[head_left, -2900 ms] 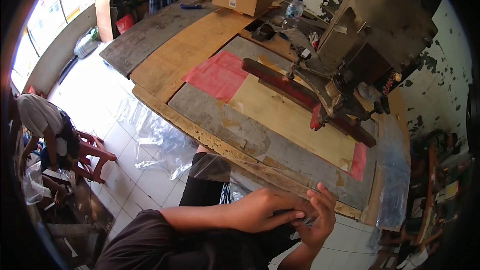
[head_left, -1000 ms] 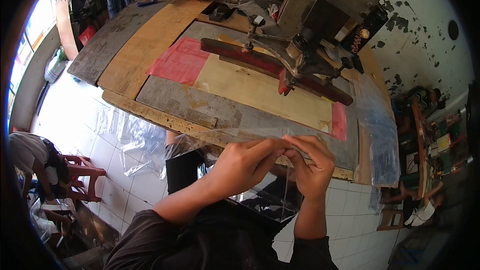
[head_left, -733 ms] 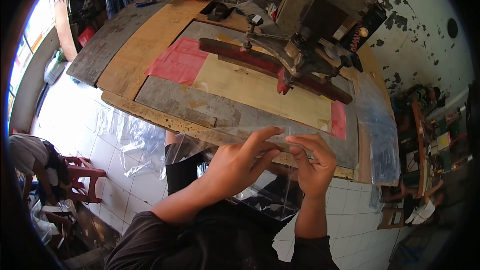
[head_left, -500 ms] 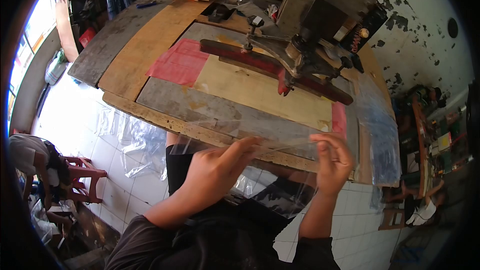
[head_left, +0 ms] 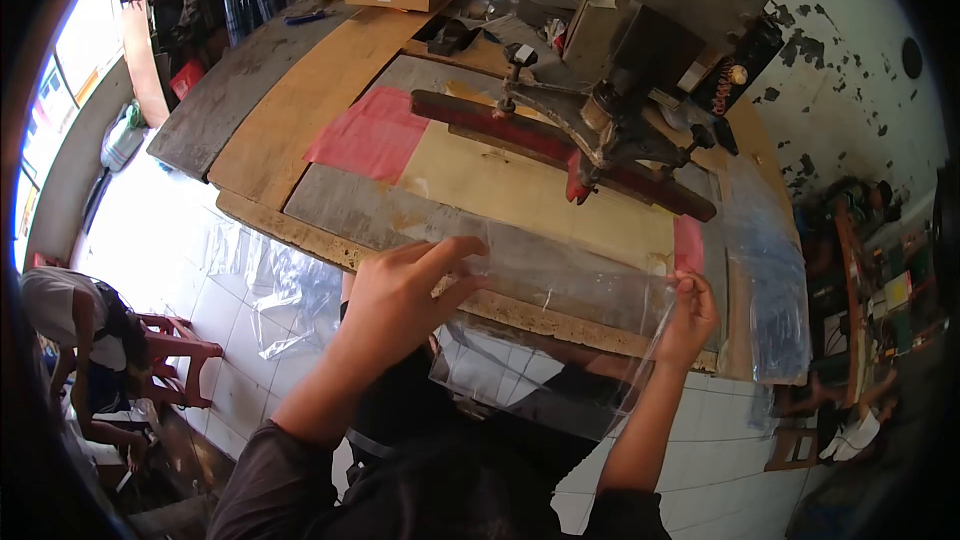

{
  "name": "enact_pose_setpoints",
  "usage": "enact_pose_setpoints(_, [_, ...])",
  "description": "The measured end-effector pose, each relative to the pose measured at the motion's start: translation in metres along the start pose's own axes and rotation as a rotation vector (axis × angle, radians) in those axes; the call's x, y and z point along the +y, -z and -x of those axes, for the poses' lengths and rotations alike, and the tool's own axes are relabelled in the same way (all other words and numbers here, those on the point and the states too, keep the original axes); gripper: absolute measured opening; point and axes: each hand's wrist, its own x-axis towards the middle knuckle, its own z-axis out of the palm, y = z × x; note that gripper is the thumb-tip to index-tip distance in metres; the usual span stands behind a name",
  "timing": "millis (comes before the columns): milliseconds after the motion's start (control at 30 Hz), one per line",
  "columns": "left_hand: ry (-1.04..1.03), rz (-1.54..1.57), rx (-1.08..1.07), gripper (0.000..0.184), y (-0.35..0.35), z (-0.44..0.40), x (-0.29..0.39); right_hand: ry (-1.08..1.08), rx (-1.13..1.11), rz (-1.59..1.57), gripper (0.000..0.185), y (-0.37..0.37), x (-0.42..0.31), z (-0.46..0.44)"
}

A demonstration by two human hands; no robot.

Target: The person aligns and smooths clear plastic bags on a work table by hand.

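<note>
Head camera, far left: what do I have?

"I see a person (head_left: 58, 305) bending beside a red stool (head_left: 182, 346), then loose clear plastic (head_left: 295, 300) on the floor (head_left: 240, 380)."

"And my left hand (head_left: 393, 292)?"

"Curved, thumb and forefinger slightly parted at the left end of a clear sheet (head_left: 580, 292). I can't tell whether they grip it."

"Where's that sheet?"

"Spanning between my hands, along the near edge of the tabletop (head_left: 280, 110), on my side of the long red bar (head_left: 475, 121)."

"My right hand (head_left: 690, 312)?"

"Nearly closed, thumb and fingers pinching the sheet's right edge. Further right, I see layered plastic (head_left: 775, 315) at the tabletop's end."
</note>
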Motion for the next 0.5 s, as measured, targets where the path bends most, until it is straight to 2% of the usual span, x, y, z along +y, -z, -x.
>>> enact_pose_setpoints(67, [-0.065,-0.038,-0.081,0.027,0.003,-0.010,-0.011,-0.033,0.006,-0.003,0.029,0.007,0.006,0.000])
enact_pose_setpoints(100, [-0.066,-0.042,-0.075,0.027,0.003,-0.017,-0.017,-0.070,-0.030,-0.025,0.031,0.008,0.008,-0.001])
enact_pose_setpoints(167, [-0.226,-0.095,0.016,0.022,-0.001,-0.029,-0.031,-0.110,-0.070,-0.053,0.032,0.005,0.010,-0.004])
enact_pose_setpoints(200, [-0.224,-0.100,0.016,0.022,-0.006,-0.037,-0.041,-0.152,-0.073,-0.070,0.033,0.003,0.006,-0.004])
enact_pose_setpoints(300, [-0.408,0.076,0.083,0.021,-0.027,-0.046,-0.070,-0.226,-0.103,-0.099,0.033,0.005,0.011,-0.005])
enact_pose_setpoints(367, [0.061,0.602,-0.255,0.018,-0.034,-0.037,-0.081,-0.259,-0.127,-0.109,0.033,0.011,0.019,-0.004])
enact_pose_setpoints(500, [0.152,0.531,-0.204,0.015,-0.041,-0.031,-0.082,-0.310,-0.105,-0.035,0.031,0.006,0.017,-0.001])
